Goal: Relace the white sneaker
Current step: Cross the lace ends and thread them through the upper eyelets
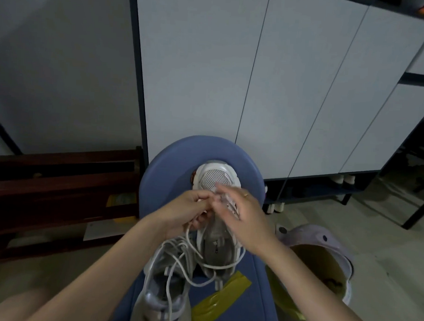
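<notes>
Threading stage: left hand pinched lace at white sneaker; right hand blurred, grip indeterminate; advisable to hold tip short.

The light is dim and bluish — a plain grey wall fills ten o'clock, and a tall cabinet of pale flat doors in a dark frame runs from twelve to two o'clock, standing on small white feet above a low open shelf. A dark wooden rack sits at nine o'clock against the wall. Pale grey floor spreads at four o'clock, where a lilac bin with a yellow liner stands.
</notes>
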